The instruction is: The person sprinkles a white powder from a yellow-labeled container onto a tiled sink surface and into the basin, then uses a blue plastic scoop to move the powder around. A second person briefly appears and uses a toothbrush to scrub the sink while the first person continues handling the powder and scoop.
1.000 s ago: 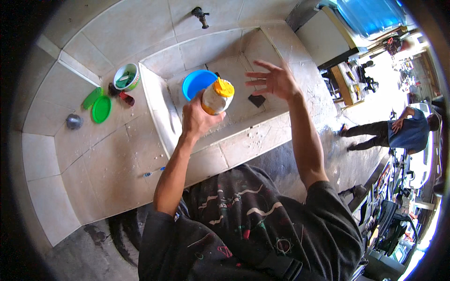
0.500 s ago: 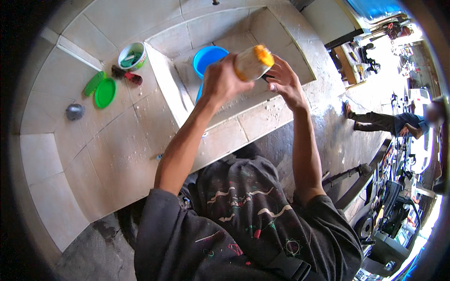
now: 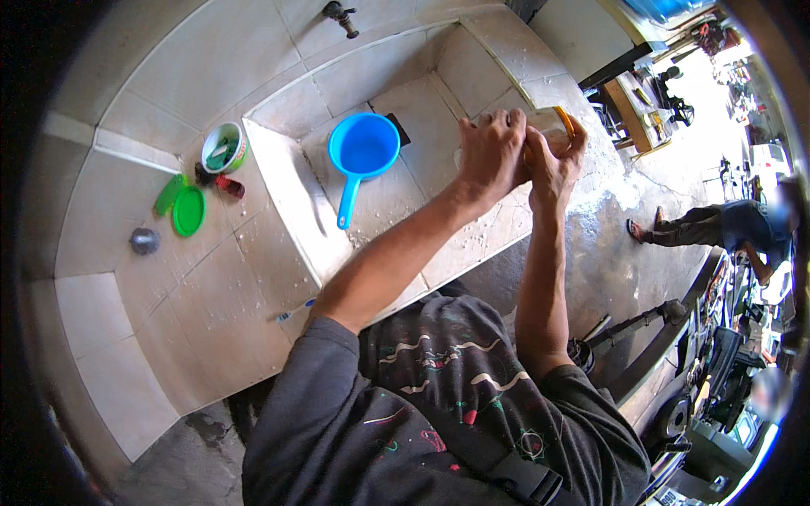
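My left hand and my right hand are both closed around a whitish container with an orange-yellow edge, held up over the right part of the tiled basin. My fingers cover most of it, so I cannot tell its exact kind. Left of my hands, a blue dipper lies in the basin, its handle pointing toward me.
On the tiled ledge at left are a white-and-green tub, a green lid, a red-handled brush and a grey rounded lump. A tap juts from the wall. A person stands at far right.
Both hands have moved right with the container, away from above the dipper. My right hand, earlier open beside it, now grips it. The view has shifted, showing the tap fully.
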### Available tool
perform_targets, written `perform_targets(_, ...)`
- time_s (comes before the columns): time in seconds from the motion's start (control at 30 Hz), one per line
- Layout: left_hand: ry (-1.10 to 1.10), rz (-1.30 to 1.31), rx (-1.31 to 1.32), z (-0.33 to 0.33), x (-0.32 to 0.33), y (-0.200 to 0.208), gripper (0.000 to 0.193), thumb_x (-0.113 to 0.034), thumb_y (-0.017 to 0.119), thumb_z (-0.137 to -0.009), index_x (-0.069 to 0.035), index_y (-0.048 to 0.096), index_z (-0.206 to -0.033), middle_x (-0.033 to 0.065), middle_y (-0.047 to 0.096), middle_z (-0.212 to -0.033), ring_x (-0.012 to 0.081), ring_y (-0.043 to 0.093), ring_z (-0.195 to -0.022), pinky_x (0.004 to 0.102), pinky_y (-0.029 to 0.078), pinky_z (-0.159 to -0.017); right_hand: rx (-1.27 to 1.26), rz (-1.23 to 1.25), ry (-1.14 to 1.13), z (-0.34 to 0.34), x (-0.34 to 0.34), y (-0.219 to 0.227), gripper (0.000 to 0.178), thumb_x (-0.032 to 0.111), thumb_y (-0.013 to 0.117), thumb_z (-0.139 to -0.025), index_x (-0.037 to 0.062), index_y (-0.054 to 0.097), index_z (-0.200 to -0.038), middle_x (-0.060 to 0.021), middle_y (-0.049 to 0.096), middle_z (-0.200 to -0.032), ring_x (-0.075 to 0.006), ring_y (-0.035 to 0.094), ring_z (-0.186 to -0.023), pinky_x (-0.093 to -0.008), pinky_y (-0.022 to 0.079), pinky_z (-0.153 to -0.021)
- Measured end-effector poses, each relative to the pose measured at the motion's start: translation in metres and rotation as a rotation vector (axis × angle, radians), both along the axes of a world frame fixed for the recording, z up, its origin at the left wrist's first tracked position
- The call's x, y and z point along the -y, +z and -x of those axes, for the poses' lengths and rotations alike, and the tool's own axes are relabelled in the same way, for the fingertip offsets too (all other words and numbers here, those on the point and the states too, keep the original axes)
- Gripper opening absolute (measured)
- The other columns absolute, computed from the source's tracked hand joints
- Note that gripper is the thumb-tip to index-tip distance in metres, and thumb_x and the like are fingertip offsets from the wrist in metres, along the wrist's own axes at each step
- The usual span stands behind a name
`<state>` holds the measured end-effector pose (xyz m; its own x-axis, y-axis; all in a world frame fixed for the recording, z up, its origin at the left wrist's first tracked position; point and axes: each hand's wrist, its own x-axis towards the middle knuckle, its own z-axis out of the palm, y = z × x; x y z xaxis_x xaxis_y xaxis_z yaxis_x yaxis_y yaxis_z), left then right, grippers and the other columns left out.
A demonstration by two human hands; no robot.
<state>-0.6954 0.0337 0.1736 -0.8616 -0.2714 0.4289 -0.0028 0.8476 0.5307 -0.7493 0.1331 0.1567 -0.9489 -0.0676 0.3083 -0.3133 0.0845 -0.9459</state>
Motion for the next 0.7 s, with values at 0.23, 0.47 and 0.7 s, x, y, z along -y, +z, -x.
perform_targets(0.23,-0.017,0.032,0.213,0.05,-0.029,-0.024,0.043,-0.012,0.052,-0.083,0.004,0.045,-0.123,0.0178,0.055,-0.104,0.0318,0.056,-0.097,0.0503,0.042,-0.08,0.002,-0.063,-0.034,0.061,-0.025,-0.046,0.051,0.021,0.078,-0.072,0.0026,0.052,-0.112,-0.0057,0.057,-0.089,-0.0128,0.053,-0.074,-0.0254,0.046,-0.065)
perform_targets(0.47,-0.122,-0.215,0.255,0.036,0.002,-0.046,0.1,-0.026,0.08,-0.063,0.007,0.021,-0.137,0.0261,0.039,-0.132,0.0377,0.038,-0.123,0.0454,0.03,-0.104,0.104,0.093,0.076,0.113,-0.028,-0.018,0.041,0.018,0.074,-0.075,0.0023,0.055,-0.108,-0.0048,0.058,-0.088,-0.0112,0.055,-0.074,-0.0243,0.047,-0.065)
perform_targets(0.7,0.438,-0.373,0.489,-0.087,0.082,-0.07,0.084,-0.018,0.077,-0.068,0.004,0.029,-0.134,0.0253,0.043,-0.126,0.0385,0.043,-0.117,0.0431,0.037,-0.098,-0.206,0.443,0.042,0.174,-0.025,0.051,0.037,0.018,0.067,-0.078,0.0032,0.052,-0.108,-0.0142,0.056,-0.106,-0.0247,0.056,-0.097,-0.0363,0.053,-0.077)
